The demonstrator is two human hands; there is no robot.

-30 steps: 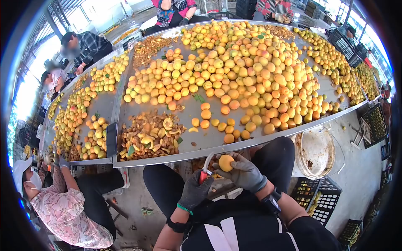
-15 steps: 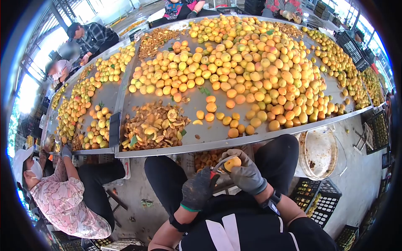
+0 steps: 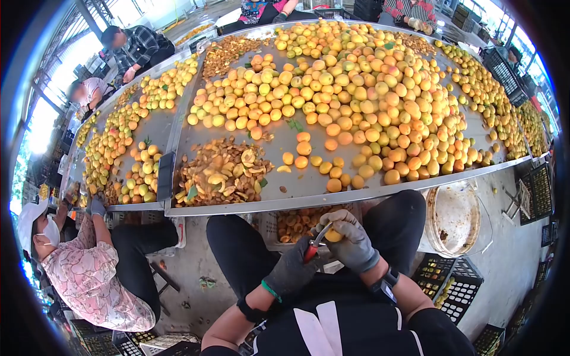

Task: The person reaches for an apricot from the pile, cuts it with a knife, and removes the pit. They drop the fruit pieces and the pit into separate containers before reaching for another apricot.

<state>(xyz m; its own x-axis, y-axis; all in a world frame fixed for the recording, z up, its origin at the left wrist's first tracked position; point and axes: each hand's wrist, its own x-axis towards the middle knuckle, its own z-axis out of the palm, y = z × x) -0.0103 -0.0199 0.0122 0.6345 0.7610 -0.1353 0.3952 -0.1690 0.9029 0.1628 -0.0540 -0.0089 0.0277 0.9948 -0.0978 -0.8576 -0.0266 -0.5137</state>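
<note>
My left hand (image 3: 292,270), in a dark glove, is closed around a red-handled cutting tool (image 3: 311,250). The tool's curved metal end reaches an apricot (image 3: 334,235). Gloved in grey, my right hand (image 3: 354,244) grips that apricot with its fingers wrapped around it. Both hands are close together above my lap, just in front of the table edge. Below the edge, a crate (image 3: 271,232) holds opened apricot pieces (image 3: 295,224), partly hidden by my hands.
Whole apricots (image 3: 368,101) are heaped on the metal table (image 3: 237,208), beside a pile of pits and scraps (image 3: 222,172). A white bucket (image 3: 454,218) and black crates (image 3: 460,285) stand at right. A seated co-worker (image 3: 98,267) is at left; other people sit around the table.
The left hand and tool have shifted slightly, with the tool now more upright against the apricot. The right hand has turned over the apricot, covering more of it. The view has shifted slightly.
</note>
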